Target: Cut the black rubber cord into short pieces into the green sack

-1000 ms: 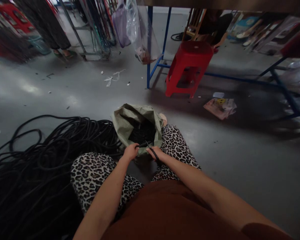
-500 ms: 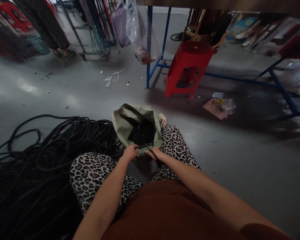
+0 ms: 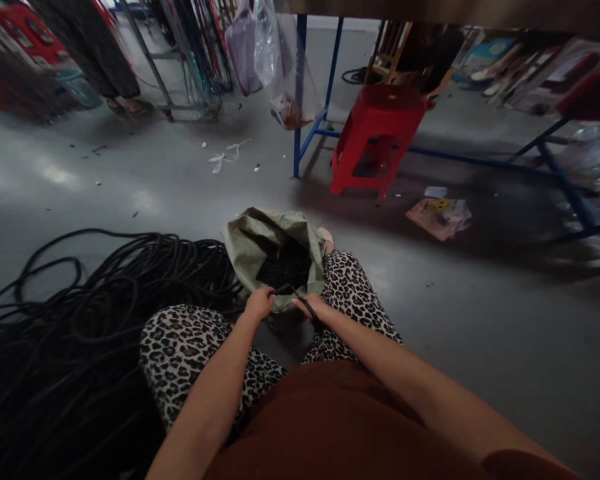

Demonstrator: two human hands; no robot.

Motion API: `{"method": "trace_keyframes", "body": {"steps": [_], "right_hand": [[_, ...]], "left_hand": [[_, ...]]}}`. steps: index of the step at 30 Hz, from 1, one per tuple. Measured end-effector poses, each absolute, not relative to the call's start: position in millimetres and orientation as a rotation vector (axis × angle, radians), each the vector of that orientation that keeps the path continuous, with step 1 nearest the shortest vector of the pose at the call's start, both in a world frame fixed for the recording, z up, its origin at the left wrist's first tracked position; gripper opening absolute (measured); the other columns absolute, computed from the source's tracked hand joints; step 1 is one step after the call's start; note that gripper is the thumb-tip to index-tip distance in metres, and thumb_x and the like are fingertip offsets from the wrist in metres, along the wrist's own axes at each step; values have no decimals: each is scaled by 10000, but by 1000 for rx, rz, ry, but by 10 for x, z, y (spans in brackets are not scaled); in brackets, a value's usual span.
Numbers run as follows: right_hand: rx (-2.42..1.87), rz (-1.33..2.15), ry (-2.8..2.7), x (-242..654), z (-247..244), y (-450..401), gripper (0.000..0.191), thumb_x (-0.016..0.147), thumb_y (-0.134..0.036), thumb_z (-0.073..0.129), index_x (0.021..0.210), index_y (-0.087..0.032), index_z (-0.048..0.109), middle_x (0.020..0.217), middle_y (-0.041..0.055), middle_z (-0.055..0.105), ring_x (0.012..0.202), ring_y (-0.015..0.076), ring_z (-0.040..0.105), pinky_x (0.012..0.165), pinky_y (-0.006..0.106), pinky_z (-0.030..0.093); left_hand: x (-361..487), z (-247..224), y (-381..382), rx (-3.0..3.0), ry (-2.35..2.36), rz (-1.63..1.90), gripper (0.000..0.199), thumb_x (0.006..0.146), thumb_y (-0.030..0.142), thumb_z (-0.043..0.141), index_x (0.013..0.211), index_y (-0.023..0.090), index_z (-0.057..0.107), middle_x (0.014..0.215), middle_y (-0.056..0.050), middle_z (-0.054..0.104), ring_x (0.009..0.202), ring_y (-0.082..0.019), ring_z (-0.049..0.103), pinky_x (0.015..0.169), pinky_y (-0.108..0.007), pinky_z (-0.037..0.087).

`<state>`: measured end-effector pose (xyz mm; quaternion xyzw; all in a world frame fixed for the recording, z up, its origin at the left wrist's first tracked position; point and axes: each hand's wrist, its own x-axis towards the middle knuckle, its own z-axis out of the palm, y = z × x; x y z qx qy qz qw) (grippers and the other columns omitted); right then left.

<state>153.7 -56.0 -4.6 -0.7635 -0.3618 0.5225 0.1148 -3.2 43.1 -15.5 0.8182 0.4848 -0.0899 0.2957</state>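
Observation:
Between my knees stands a grey-green woven sack point(image 3: 243, 250), its mouth open, with small dark pieces point(image 3: 285, 265) inside. My left hand point(image 3: 260, 303) is closed around a black cord point(image 3: 279, 290) at the sack's near rim; the cord's short end points right. My right hand point(image 3: 310, 305) grips black-handled scissors point(image 3: 306, 307) just to the right, their blades up by the cord's end over the opening. Whether the blades touch the cord is too small to tell. A large heap of black cord point(image 3: 115, 300) lies on the floor to the left, against the sack.
Ahead are a red plastic stool point(image 3: 375, 133) and a blue-legged table point(image 3: 300, 100) with clear plastic bags point(image 3: 293, 87) hanging from it. A crumpled pink packet point(image 3: 440, 217) lies on the grey floor. Another person's legs point(image 3: 93, 53) stand at the upper left by a metal rack point(image 3: 153, 60).
The cord's end in my left hand looks a little bent now, where it lay straighter before. Both hands have barely moved, the left one slightly to the left.

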Motion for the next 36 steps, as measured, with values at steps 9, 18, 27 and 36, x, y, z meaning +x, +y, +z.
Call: {"method": "trace_keyframes", "body": {"steps": [9, 18, 27, 36], "right_hand": [[-2061, 1631, -1054, 1509, 107, -555, 398, 869, -476, 461, 795, -112, 604, 420, -29, 469, 346, 98, 471, 359, 170, 376], [-1957, 1682, -1067, 1506, 71, -573, 383, 880, -470, 441, 908, -115, 582, 472, -23, 511, 358, 100, 497, 361, 165, 387], [-1986, 1672, -1063, 1497, 8, -562, 401, 876, -475, 450, 876, -104, 601, 495, -8, 527, 376, 89, 496, 381, 157, 393], [-2000, 1677, -1082, 1496, 75, -550, 403, 896, -440, 429, 840, -86, 613, 485, 11, 531, 428, 112, 525, 422, 166, 400]], "left_hand": [[-5, -65, 443, 2166, 1340, -56, 322, 821, 231, 437, 1097, 181, 596, 1082, -67, 642, 981, -188, 583, 865, -288, 434], [27, -79, 399, 2172, 1257, -63, 323, 821, 223, 451, 1109, 187, 592, 1106, -50, 633, 1022, -167, 562, 907, -269, 413], [36, -72, 384, 2166, 1205, -67, 329, 815, 224, 458, 1109, 177, 596, 1123, -64, 629, 1046, -177, 557, 924, -280, 406], [36, -75, 382, 2136, 1177, -123, 339, 810, 241, 475, 1123, 187, 594, 1143, -56, 623, 1070, -172, 549, 940, -276, 401]]}}
